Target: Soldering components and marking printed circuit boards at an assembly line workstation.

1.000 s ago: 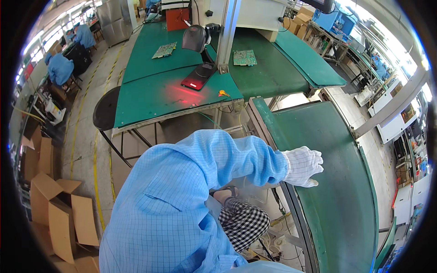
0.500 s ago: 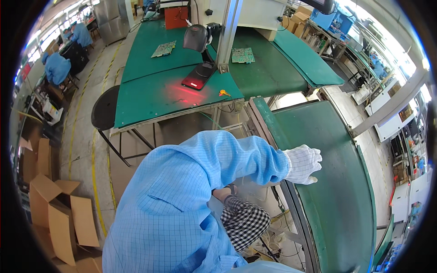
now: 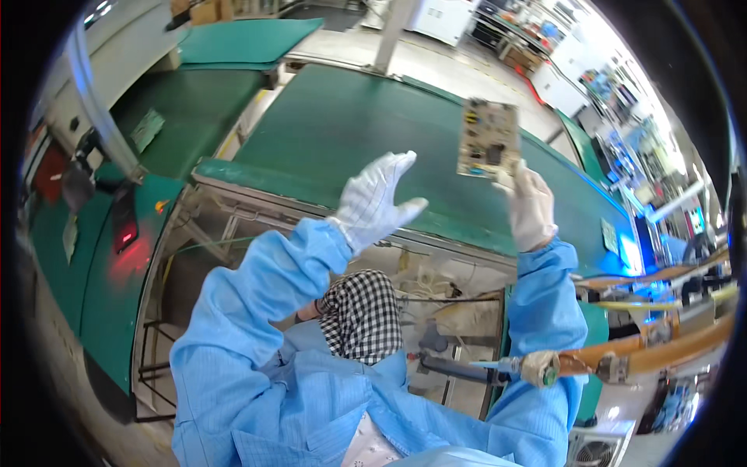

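Note:
A printed circuit board (image 3: pixel 488 138), tan with small dark, yellow and blue parts, is held up over the green conveyor belt (image 3: pixel 311 124). My right hand (image 3: pixel 532 204), in a white glove, grips it by its lower right corner. My left hand (image 3: pixel 377 199), gloved in white too, hovers over the belt's near edge with thumb and fingers apart and nothing in it. Some distance separates it from the board. Both arms wear blue sleeves.
At the left, a black scanner on a stand (image 3: pixel 124 218) throws red light on a green table (image 3: pixel 85 288). Another circuit board (image 3: pixel 148 130) lies on the belt behind it. A board (image 3: pixel 609 236) sits at the belt's right end. Pipes with a valve (image 3: pixel 541 367) cross near my right forearm.
My view has swung to the right. My right hand has come into view, holding the circuit board. My left hand, earlier low over the belt, is now raised with its fingers apart.

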A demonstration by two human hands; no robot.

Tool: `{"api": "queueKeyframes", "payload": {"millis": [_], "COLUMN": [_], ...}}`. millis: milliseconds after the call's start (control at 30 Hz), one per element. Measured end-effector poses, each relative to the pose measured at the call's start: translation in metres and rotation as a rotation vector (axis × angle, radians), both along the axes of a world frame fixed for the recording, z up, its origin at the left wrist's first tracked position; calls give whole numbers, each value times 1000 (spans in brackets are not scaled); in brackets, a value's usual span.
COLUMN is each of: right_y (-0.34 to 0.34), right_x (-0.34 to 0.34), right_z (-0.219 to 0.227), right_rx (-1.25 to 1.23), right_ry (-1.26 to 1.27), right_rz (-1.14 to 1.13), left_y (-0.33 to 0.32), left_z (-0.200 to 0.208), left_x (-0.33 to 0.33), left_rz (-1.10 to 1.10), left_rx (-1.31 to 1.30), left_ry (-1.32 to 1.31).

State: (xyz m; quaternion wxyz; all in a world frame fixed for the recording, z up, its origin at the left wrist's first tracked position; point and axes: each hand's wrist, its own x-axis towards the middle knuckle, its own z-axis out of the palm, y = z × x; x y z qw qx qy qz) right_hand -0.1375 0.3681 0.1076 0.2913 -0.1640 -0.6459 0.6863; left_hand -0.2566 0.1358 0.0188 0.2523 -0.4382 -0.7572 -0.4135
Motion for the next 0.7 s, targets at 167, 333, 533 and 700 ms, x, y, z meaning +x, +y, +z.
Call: {"api": "queueKeyframes", "payload": {"millis": [167,333,533,700], "right_y": [-53,-40,-47,-94], "right_x": [42,80,92,81], "right_z": [-1,-21,-33,-59], "right_rx": [-178,1548,1047,408], "right_ry": [-39,-91,-301,-511], "right_rz": [206,364,333,653], "left_y": [48,56,-15,-49], "left_z": [13,7,-21,12], "left_x": [59,81,63,76], "left_rz": [-817,-1111,-717,-1294], "left_rx": [467,1187,390,980], "left_ry": [-1016,-1765,-462,-1565]}}
